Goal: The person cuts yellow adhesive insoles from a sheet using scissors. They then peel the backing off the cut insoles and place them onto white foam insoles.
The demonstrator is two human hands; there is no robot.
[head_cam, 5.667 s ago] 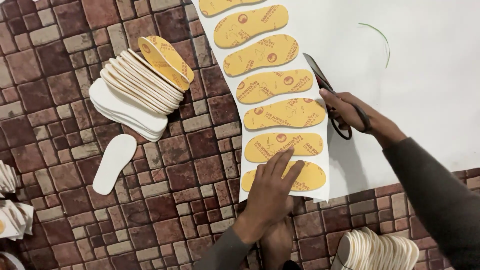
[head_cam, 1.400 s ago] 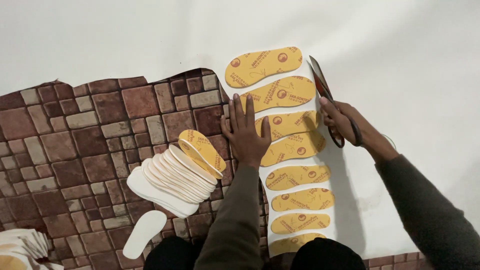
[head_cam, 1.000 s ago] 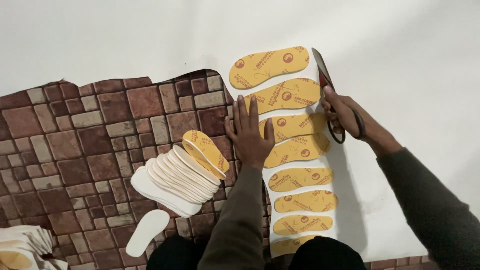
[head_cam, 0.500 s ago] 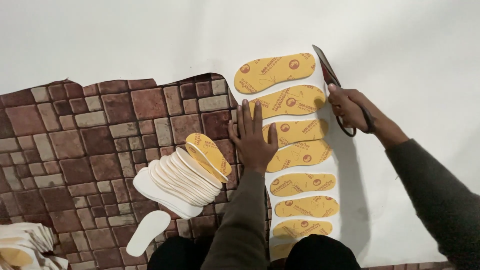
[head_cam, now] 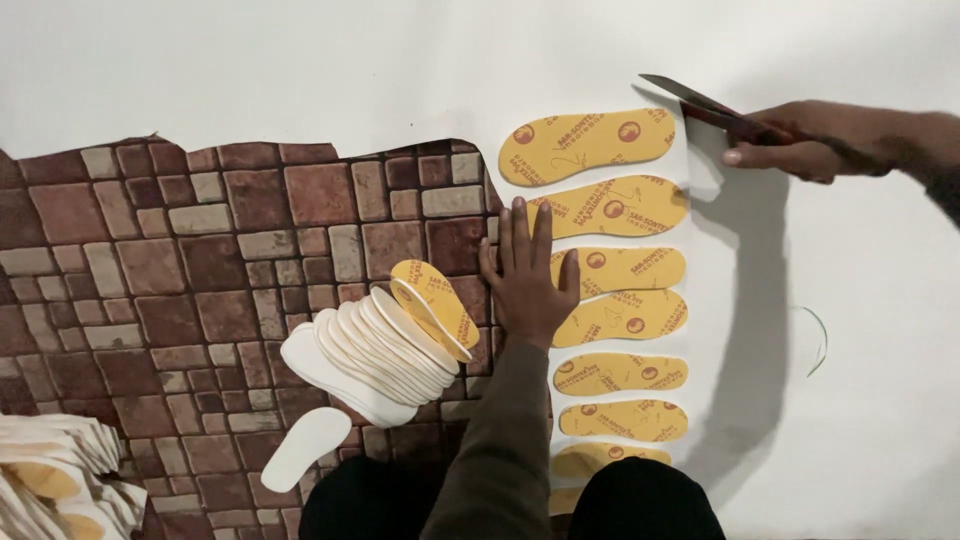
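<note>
Several cut insoles (head_cam: 385,345) (fanned) beside left hand (head_cam: 525,280).

We see a floor (head_cam: 200,230) patterned like brown stone paving. On it lies a big white sheet (head_cam: 300,70), a fanned stack of white insoles (head_cam: 365,350), one loose white insole (head_cam: 305,448), and another insole pile (head_cam: 50,480) at the left corner.
</note>
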